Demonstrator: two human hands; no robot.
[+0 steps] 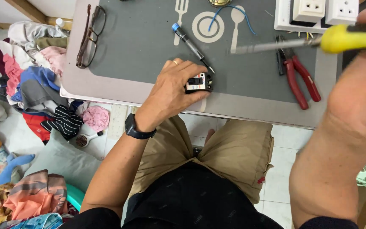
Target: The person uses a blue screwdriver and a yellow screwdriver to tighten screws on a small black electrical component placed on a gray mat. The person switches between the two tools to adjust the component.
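- The small black breaker switch (199, 82) lies at the near edge of the grey mat (140, 46) on the table (234, 108); the left hand (172, 87) holds it, fingers curled around its left side.
- The right hand (361, 89) is raised close to the camera and closed around the yellow handle of a screwdriver (310, 41), whose blurred shaft points left above the mat.
- Red pliers (298, 78), a blue-capped small screwdriver (190, 46) and glasses (90, 36) lie on the mat.

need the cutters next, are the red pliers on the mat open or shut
Open: the red-handled pliers lie flat on the grey mat with their two handles splayed apart.
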